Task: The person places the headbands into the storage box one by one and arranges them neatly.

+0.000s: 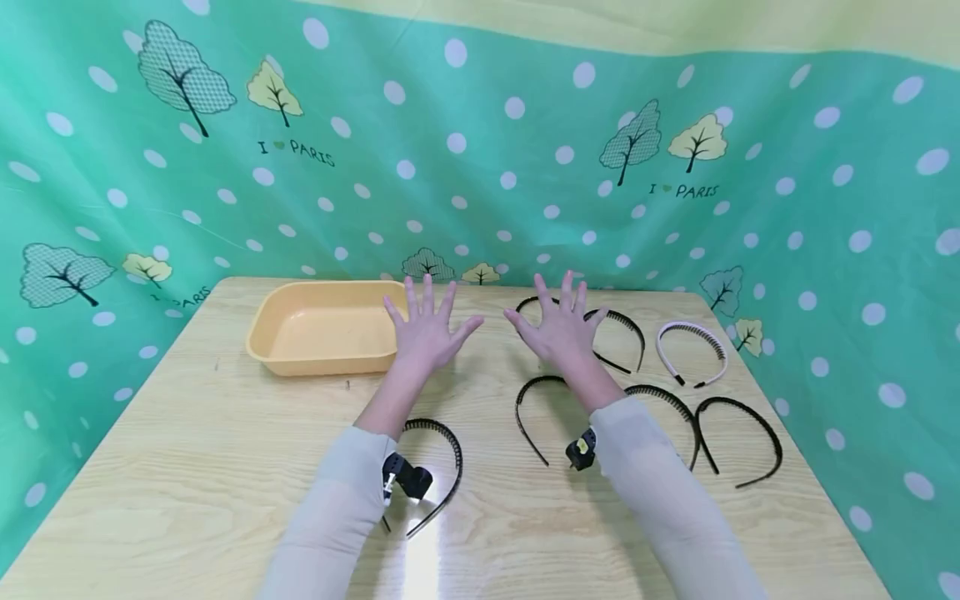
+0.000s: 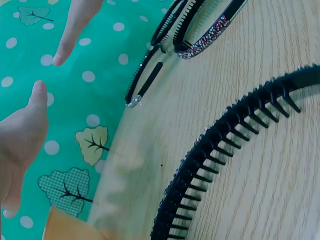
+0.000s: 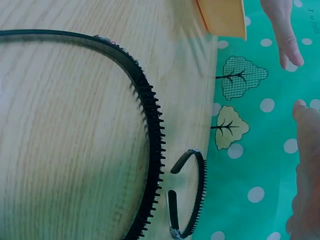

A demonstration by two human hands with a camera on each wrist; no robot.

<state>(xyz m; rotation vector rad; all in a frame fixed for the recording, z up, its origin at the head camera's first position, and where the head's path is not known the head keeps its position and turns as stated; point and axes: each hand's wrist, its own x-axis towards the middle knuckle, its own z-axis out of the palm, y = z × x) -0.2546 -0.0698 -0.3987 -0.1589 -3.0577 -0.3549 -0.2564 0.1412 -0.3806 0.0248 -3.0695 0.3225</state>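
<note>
Both hands hang in the air over the far part of the table, fingers spread and holding nothing. My left hand (image 1: 424,335) is beside the right end of a peach plastic basin (image 1: 322,365). Below the left wrist lies a black toothed headband (image 1: 458,467), partly covered by the forearm. My right hand (image 1: 557,335) overlaps the black headbands at the back (image 1: 637,327) in the head view. Under the right forearm are more black headbands, one (image 1: 519,408) showing left of it. In the left wrist view, a headband's teeth (image 2: 200,160) show up close.
A pale lilac headband (image 1: 663,342) lies near the table's right edge. In front of it, a black headband (image 1: 774,442) lies against another one (image 1: 678,404). A green dotted cloth (image 1: 480,200) hangs behind the wooden table (image 1: 187,450).
</note>
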